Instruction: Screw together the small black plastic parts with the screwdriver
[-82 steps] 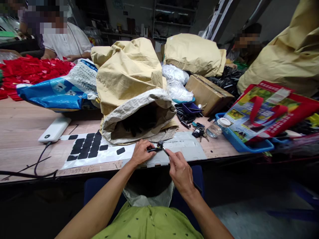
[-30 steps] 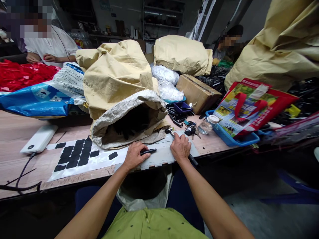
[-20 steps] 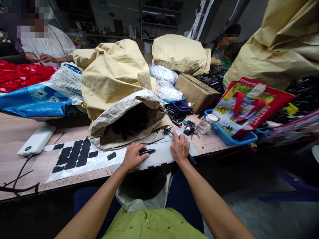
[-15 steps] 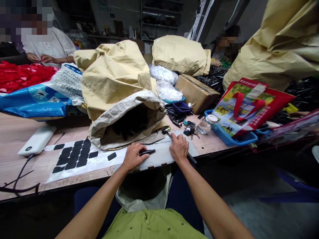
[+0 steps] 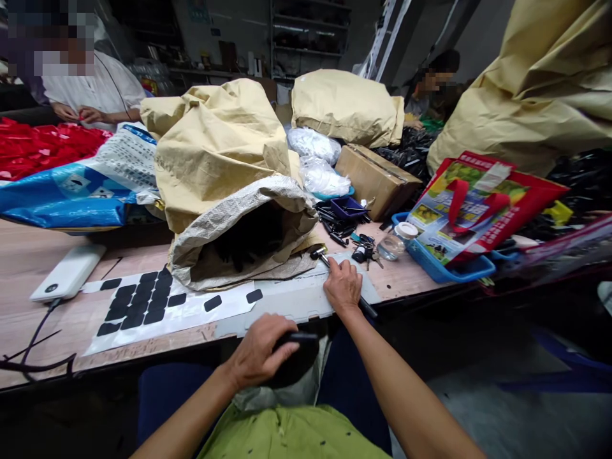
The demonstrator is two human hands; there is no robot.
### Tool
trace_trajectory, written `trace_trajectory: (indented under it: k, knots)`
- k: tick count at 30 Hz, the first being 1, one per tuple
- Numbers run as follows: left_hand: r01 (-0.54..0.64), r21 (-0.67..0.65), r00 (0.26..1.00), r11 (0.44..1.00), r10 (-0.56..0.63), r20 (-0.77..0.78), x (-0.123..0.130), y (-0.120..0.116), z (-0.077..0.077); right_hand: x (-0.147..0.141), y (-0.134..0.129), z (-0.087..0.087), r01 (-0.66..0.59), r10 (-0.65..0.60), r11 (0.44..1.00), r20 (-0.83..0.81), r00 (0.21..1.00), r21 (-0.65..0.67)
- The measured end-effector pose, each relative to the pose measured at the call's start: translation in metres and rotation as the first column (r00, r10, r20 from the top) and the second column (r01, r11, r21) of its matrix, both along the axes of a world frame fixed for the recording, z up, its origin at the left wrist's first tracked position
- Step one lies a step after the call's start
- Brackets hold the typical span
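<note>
My left hand point(image 5: 265, 347) is closed around a slim black plastic piece point(image 5: 301, 338), just off the table's front edge, above the open mouth of a pale sack point(image 5: 306, 382) at my lap. My right hand point(image 5: 343, 284) grips a small hammer point(image 5: 369, 308) with a dark head, silver shaft and black handle, resting on a grey board point(image 5: 287, 305). Left of the board lies a white sheet point(image 5: 191, 319) bearing several black rounded squares point(image 5: 143, 296). Behind my hands, a woven sack point(image 5: 196, 255) lies on its side, its mouth facing me, with dark pieces inside.
A white power bank point(image 5: 69, 274) with a cable lies at left. Keys point(image 5: 370, 250), a clear jar point(image 5: 392, 245) and a blue basket point(image 5: 444, 271) with a red printed bag point(image 5: 478, 210) stand at right. A cardboard box point(image 5: 375, 178) is behind. Two people sit across the table.
My left hand has moved from the board toward me, past the table edge, carrying the black piece. A black square at the sheet's right end now shows. My right hand stays on the hammer.
</note>
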State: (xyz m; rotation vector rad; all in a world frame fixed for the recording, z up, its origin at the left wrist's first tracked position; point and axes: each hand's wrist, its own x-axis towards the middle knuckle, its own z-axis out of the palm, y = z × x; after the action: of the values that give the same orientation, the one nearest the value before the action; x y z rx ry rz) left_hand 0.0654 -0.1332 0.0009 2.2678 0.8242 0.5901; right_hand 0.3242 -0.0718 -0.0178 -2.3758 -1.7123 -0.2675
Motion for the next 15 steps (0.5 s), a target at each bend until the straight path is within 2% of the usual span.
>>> trace_trajectory:
  k: [2,3,5,7,10,12,13,15]
  knots:
    - [0.038,-0.120,0.998,0.992,-0.045,-0.050,0.000,-0.022,-0.017,0.000,0.000,-0.001,-0.002,0.002,1.000,0.003,1.000,0.009]
    - [0.013,-0.188,0.995,0.982,-0.032,-0.097,0.001,-0.030,-0.030,0.000,0.001,-0.001,-0.004,0.004,1.000,0.005,1.000,0.014]
    - [-0.115,-0.306,0.972,0.945,0.044,-0.229,0.000,-0.037,-0.060,0.000,0.001,-0.002,-0.005,0.005,1.000,0.008,1.000,0.026]
    - [-0.263,-0.387,0.924,0.884,0.115,-0.365,-0.001,-0.036,-0.090,0.000,0.001,-0.002,-0.003,0.003,0.999,0.009,1.000,0.032]
    - [-0.361,-0.480,0.879,0.800,0.118,-0.463,-0.006,-0.030,-0.121,0.000,0.001,-0.001,0.001,-0.001,1.000,0.004,1.000,0.026]
    - [-0.361,-0.515,0.878,0.777,0.097,-0.469,-0.008,-0.027,-0.128,0.000,0.000,-0.001,0.003,-0.003,1.000,0.003,1.000,0.023]
    - [-0.356,-0.511,0.880,0.783,0.097,-0.465,-0.009,-0.027,-0.126,0.000,0.000,-0.001,0.003,-0.003,1.000,0.003,1.000,0.022]
    - [-0.323,-0.476,0.893,0.818,0.097,-0.440,-0.008,-0.028,-0.113,0.000,0.000,-0.001,0.005,-0.005,1.000,0.002,1.000,0.020]
